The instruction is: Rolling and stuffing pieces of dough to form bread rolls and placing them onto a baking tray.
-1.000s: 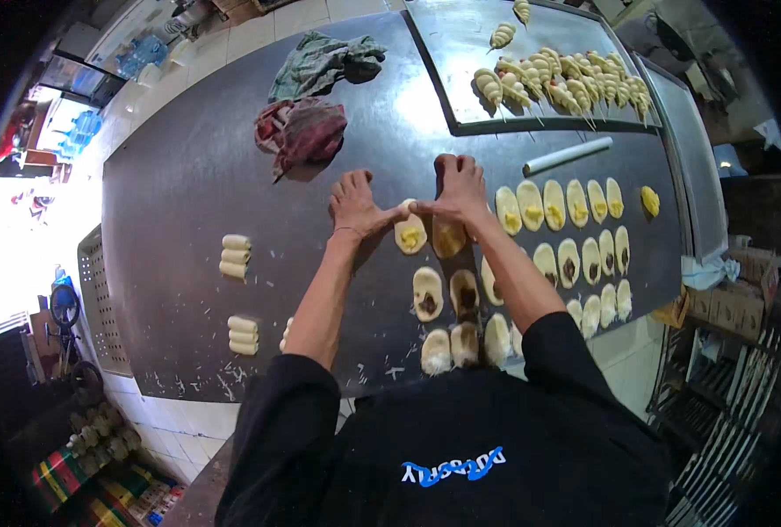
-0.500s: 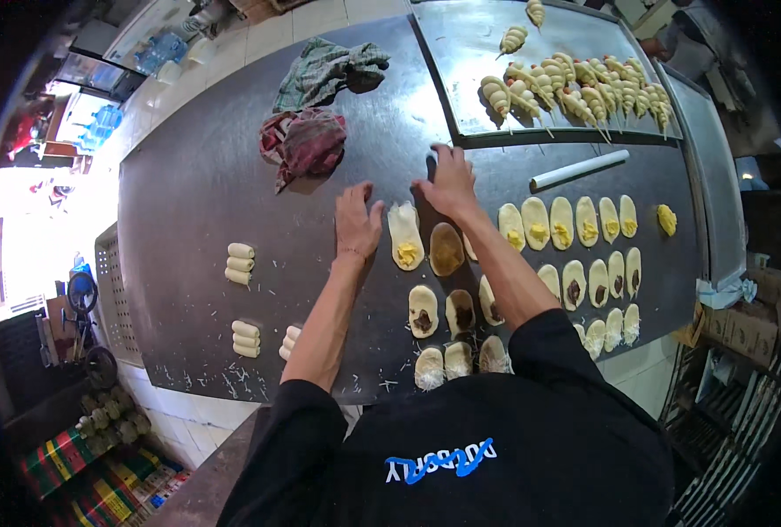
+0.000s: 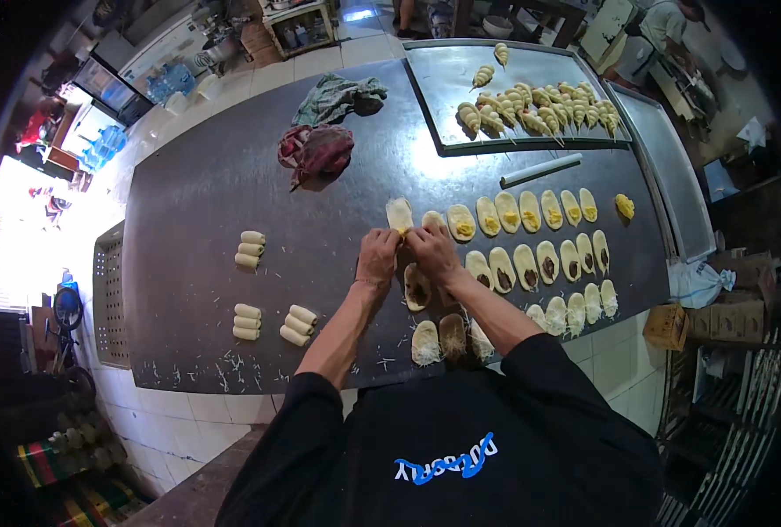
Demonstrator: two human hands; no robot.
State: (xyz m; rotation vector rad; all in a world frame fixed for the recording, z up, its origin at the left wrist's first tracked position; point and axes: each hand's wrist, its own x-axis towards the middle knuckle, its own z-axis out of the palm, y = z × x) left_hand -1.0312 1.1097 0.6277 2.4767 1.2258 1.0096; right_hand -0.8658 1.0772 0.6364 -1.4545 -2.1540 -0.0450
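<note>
Both hands meet at the near end of a long flat dough piece [image 3: 399, 212], where a bit of its yellow filling shows between them. My left hand [image 3: 378, 256] has its fingers closed on the left side of that end, and my right hand [image 3: 433, 250] pinches the right side. The fingertips and the pinched edge are partly hidden. Right of them runs a row of dough ovals with yellow filling [image 3: 507, 212]. Nearer are dough ovals with dark filling [image 3: 525, 267], then ovals with white shreds [image 3: 575, 313]. Small dough rolls [image 3: 247, 321] lie in groups at the left.
A metal tray [image 3: 439, 75] of spiral-wrapped dough on sticks is at the back right. In front of it lies a white rod [image 3: 541, 169]. A yellow lump [image 3: 624, 206] sits at the right. Green [image 3: 338, 97] and red [image 3: 315, 151] cloths lie at the back. Another person [image 3: 662, 39] is beyond.
Both hands have come back toward me from the dough's far end and closed together at its near end. The view has shifted, showing more of the room beyond.
</note>
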